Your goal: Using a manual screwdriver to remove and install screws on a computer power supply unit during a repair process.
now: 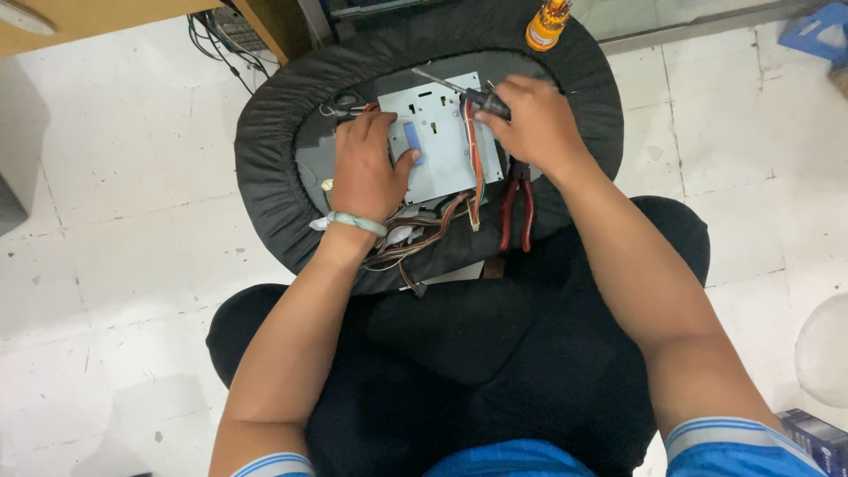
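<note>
A grey metal casing point(442, 159) with loose coloured wires point(424, 234) lies on a round black padded stool point(265, 159) in front of my knees. My left hand point(367, 168) presses flat on the casing's left side, thumb on a small blue part point(413, 143). My right hand point(534, 124) grips a black-handled screwdriver point(459, 91), its shaft pointing up and left over the casing's top edge. A pale bangle sits on my left wrist.
Red-handled pliers point(517, 212) lie on the stool under my right wrist. Scissors point(340, 106) rest at the casing's upper left. An orange screwdriver-bit holder point(546, 25) stands at the stool's far rim. Cables point(221, 44) trail under a wooden desk. White tiled floor surrounds the stool.
</note>
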